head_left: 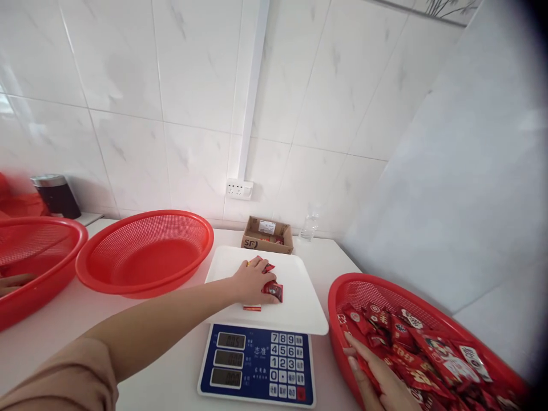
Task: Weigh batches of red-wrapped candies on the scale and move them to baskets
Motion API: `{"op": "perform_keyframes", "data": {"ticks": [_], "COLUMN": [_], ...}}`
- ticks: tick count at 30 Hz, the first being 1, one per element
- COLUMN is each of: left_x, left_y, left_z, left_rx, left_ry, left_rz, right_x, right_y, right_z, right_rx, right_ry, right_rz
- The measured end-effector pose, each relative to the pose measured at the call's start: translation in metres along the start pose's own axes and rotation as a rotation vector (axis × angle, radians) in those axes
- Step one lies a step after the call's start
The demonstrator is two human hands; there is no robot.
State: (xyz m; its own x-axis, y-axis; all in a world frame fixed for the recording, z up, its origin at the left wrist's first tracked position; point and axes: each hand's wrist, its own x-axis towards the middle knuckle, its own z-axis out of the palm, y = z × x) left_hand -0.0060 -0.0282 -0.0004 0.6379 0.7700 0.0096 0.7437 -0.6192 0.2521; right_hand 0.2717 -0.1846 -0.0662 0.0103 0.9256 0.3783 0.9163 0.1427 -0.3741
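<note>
My left hand (pixel 250 281) reaches across to the white tray of a digital scale (pixel 299 302) and is closed over a small bunch of red packets (pixel 273 290) lying on it. My right hand (pixel 377 379) lies palm up inside a red mesh basket (pixel 342 285) at the right, its fingers stretched out under and among several red packets (pixel 432 354). The scale's blue panel with keypad (pixel 259 362) faces me.
An empty red mesh basket (pixel 145 251) stands left of the scale, another red basket (pixel 34 257) farther left with someone's fingers (pixel 12 281) in it. A small cardboard box (pixel 268 234), a clear bottle (pixel 309 225) and a wall socket (pixel 239 189) are behind. A dark canister (pixel 55 196) stands far left.
</note>
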Motion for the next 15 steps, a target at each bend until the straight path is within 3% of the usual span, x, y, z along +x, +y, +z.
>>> {"op": "perform_keyframes", "data": {"ticks": [9,15], "left_x": [0.021,0.015], "left_y": [-0.013,-0.032], "left_z": [-0.009,-0.027], "left_rx": [-0.055,-0.209], "left_ry": [0.172,0.344], "left_rz": [-0.152,-0.276], "right_x": [-0.002,-0.003], "right_y": [0.000,-0.003], "right_z": [0.003,0.002], "right_rx": [0.038,0.049], "right_ry": [-0.017,-0.018], "right_rz": [0.050,0.072]}}
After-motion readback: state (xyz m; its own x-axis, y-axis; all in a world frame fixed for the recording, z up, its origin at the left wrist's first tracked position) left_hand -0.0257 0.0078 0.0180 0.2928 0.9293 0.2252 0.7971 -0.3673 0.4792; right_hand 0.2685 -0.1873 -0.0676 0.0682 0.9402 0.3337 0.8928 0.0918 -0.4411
